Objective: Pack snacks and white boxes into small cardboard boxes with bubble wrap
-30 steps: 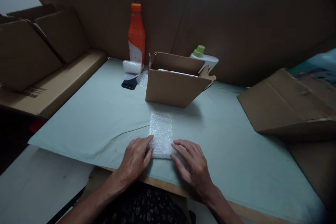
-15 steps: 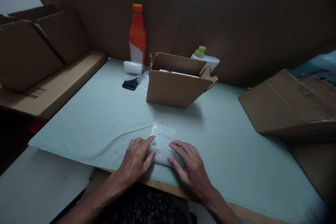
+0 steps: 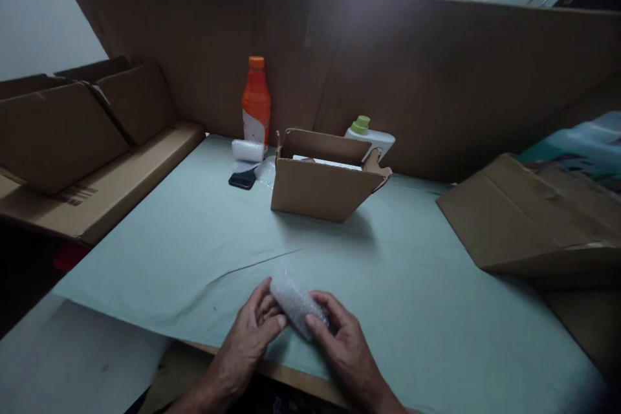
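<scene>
Fingers (image 3: 272,315) of the left hand (image 3: 250,336) and right hand (image 3: 339,343) curl narrowly around a rolled bundle of clear bubble wrap (image 3: 294,301), gripping it from both ends. This bundle sits at the 6 o'clock edge of the pale green worktop (image 3: 194,239). An open brown cardboard box (image 3: 320,187) stands at 12 o'clock, well apart. At 11 o'clock stands an orange plastic bottle (image 3: 255,103), a small white bubble-wrap roll (image 3: 247,150) beside it.

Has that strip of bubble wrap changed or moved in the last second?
Yes. The bubble wrap, earlier flat and stretching toward the cardboard box, is now a roll held in both hands, left hand and right hand, farther from the box.
</scene>
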`<state>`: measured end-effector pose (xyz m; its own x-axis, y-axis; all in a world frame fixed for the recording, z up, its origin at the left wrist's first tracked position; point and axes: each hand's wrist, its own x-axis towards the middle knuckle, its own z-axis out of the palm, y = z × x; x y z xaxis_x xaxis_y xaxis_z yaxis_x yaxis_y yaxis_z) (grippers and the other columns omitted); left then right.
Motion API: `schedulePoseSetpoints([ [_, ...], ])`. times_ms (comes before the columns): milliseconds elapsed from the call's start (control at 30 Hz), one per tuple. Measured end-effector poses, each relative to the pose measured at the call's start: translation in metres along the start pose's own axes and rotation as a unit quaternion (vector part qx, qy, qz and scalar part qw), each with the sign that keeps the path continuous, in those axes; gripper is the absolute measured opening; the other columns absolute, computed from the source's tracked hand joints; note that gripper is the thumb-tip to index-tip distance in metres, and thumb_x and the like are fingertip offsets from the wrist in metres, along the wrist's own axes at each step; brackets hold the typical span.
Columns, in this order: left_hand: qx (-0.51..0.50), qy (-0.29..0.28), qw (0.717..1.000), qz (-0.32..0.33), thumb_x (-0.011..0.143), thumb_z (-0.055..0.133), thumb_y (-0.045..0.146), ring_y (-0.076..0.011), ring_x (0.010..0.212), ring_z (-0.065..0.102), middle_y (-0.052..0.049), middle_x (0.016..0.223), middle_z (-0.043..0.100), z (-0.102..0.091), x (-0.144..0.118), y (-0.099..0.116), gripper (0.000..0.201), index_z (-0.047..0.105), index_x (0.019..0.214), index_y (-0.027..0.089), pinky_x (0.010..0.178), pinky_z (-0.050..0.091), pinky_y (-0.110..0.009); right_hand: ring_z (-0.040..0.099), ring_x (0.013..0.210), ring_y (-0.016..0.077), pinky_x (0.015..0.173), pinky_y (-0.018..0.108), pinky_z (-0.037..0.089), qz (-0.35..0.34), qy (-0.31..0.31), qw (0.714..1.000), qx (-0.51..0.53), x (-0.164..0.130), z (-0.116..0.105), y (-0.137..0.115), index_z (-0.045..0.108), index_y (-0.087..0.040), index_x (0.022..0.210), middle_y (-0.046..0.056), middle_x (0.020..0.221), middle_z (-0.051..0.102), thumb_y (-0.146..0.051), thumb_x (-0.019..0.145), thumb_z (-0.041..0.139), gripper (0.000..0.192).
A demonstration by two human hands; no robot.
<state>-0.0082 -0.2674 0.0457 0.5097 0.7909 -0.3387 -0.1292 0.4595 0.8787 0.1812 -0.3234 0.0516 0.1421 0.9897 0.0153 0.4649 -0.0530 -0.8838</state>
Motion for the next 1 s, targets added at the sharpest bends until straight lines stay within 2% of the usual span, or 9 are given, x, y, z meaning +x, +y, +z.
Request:
schedulePoseSetpoints([
  [100, 0.06, 0.017, 0.998, 0.017, 0.08, 0.062, 0.038, -0.0253, 0.117, 0.063, -0.016, 0.131, 0.062, 0.006, 0.002, -0.004, 0.083, 0.029, 0.151, 0.013, 0.103, 0.049, -0.039, 0.067, 0.107, 0.0265, 0.094, 0.04, 0.054, -0.053, -0.005, 0.998, -0.043, -0.009, -0.007, -0.002, 0.07, -0.023, 0.111, 0.011, 0.115, 0.072, -0.038, 0.089, 0.064, 0.028],
  [167, 0.155, 0.035, 0.986, 0.06, 0.081, 0.059, 0.033, -0.0256, 0.119, 0.061, -0.015, 0.138, 0.058, 0.007, 0.003, -0.01, 0.078, 0.03, 0.153, 0.017, 0.102, 0.05, -0.039, 0.06, 0.122, 0.031, 0.102, 0.046, 0.049, -0.065, 0.003, 0.996, -0.06, -0.012, -0.019, -0.003, 0.063, -0.024, 0.13, 0.015, 0.136, 0.062, -0.043, 0.083, 0.072, 0.051],
  [267, 0.269, -0.019, 0.949, 0.161, 0.083, 0.055, 0.026, -0.024, 0.109, 0.066, -0.011, 0.13, 0.064, 0.007, 0.004, -0.02, 0.076, 0.031, 0.154, 0.023, 0.091, 0.056, -0.035, 0.059, 0.123, 0.0307, 0.101, 0.042, 0.05, -0.028, -0.052, 0.998, -0.011, -0.01, -0.035, -0.007, 0.044, -0.024, 0.149, 0.016, 0.145, 0.055, -0.048, 0.074, 0.081, 0.087],
  [367, 0.349, -0.073, 0.9, 0.249, 0.084, 0.057, 0.022, -0.0216, 0.093, 0.071, -0.007, 0.111, 0.071, 0.004, 0.009, -0.01, 0.078, 0.027, 0.156, 0.028, 0.081, 0.059, -0.032, 0.067, 0.094, 0.024, 0.083, 0.032, 0.053, -0.001, -0.075, 0.997, -0.014, -0.003, -0.042, -0.008, 0.068, -0.022, 0.114, 0.007, 0.105, 0.073, -0.039, 0.079, 0.075, 0.04],
  [467, 0.433, 0.011, 0.826, 0.36, 0.088, 0.061, 0.024, -0.0249, 0.113, 0.065, -0.009, 0.127, 0.065, -0.001, 0.028, 0.037, 0.071, 0.032, 0.151, 0.033, 0.096, 0.056, -0.04, 0.06, 0.071, 0.0178, 0.067, 0.027, 0.048, 0.031, -0.027, 0.999, 0.001, 0.004, -0.047, -0.001, 0.067, -0.019, 0.084, 0.001, 0.075, 0.065, -0.038, 0.086, 0.064, 0.019],
  [633, 0.499, 0.154, 0.701, 0.486, 0.088, 0.064, 0.025, -0.0326, 0.142, 0.04, -0.016, 0.151, 0.041, 0.004, 0.103, 0.145, 0.06, 0.043, 0.145, 0.025, 0.115, 0.038, -0.056, 0.059, 0.073, 0.0183, 0.067, 0.027, 0.046, 0.095, 0.019, 0.992, 0.084, 0.003, -0.056, 0.02, 0.066, -0.018, 0.093, 0.001, 0.078, 0.062, -0.046, 0.087, 0.064, 0.029],
  [800, 0.518, 0.131, 0.748, 0.394, 0.077, 0.067, 0.01, -0.0388, 0.145, 0.036, -0.015, 0.158, 0.032, 0.019, 0.167, 0.185, 0.018, 0.068, 0.093, 0.016, 0.115, 0.037, -0.06, 0.057, 0.073, 0.0171, 0.067, 0.026, 0.046, 0.09, 0.016, 0.991, 0.093, 0.002, -0.055, 0.035, 0.062, -0.02, 0.092, 0.0, 0.079, 0.059, -0.049, 0.086, 0.063, 0.03],
  [900, 0.502, 0.103, 0.761, 0.397, 0.077, 0.062, 0.007, -0.0361, 0.143, 0.041, -0.015, 0.158, 0.033, 0.02, 0.155, 0.176, 0.009, 0.067, 0.079, 0.015, 0.116, 0.037, -0.057, 0.054, 0.067, 0.0158, 0.063, 0.025, 0.045, 0.072, -0.004, 0.995, 0.074, -0.001, -0.067, 0.035, 0.06, -0.02, 0.081, -0.001, 0.071, 0.056, -0.05, 0.081, 0.066, 0.031],
  [1000, 0.495, 0.088, 0.754, 0.423, 0.082, 0.059, 0.012, -0.0351, 0.144, 0.041, -0.012, 0.162, 0.027, 0.013, 0.112, 0.157, 0.011, 0.069, 0.082, 0.017, 0.115, 0.04, -0.055, 0.057, 0.068, 0.0168, 0.063, 0.025, 0.047, 0.078, -0.011, 0.995, 0.065, -0.015, -0.098, 0.019, 0.063, -0.02, 0.082, 0.0, 0.072, 0.058, -0.047, 0.077, 0.069, 0.028],
])
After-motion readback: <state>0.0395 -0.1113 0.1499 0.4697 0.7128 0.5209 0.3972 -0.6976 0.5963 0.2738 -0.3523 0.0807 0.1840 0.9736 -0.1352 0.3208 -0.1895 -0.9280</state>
